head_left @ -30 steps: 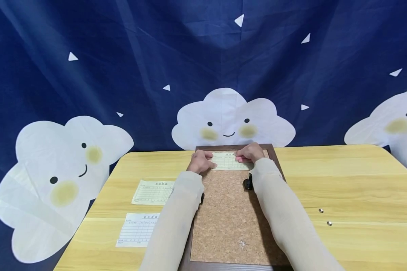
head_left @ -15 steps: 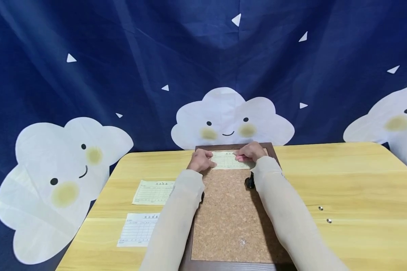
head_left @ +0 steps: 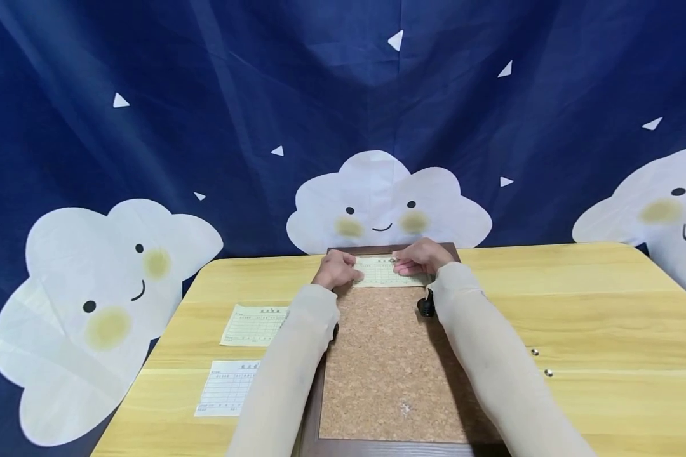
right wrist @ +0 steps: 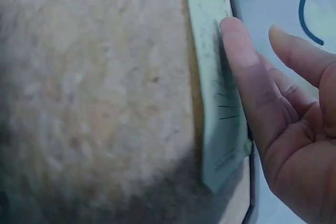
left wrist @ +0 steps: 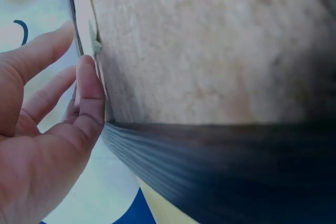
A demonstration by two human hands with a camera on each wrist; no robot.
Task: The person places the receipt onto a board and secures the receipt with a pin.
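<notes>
A pale yellow-green printed paper slip [head_left: 382, 274] lies across the top of a cork board [head_left: 389, 362] with a dark brown frame. My left hand [head_left: 335, 269] is at the slip's left end, thumb and forefinger extended onto it. My right hand [head_left: 424, 255] is over its right half. In the right wrist view the thumb [right wrist: 239, 43] presses the slip [right wrist: 223, 114] near its upper edge, while the forefinger stands apart from the thumb. The left thumb [left wrist: 90, 77] touches the board's edge area beside the slip's corner in the left wrist view.
Left of the board, a yellow-green slip [head_left: 254, 325] and a white slip [head_left: 224, 387] lie on the wooden table [head_left: 594, 304]. Two small silver thumbtacks [head_left: 535, 351] sit to the right. A blue curtain [head_left: 251, 89] with clouds hangs behind. A black device [head_left: 425, 307] shows beneath the right cuff.
The right wrist has shifted slightly to the right, while its fingers stay at the same place on the slip. The left hand keeps its place. The head view has moved slightly.
</notes>
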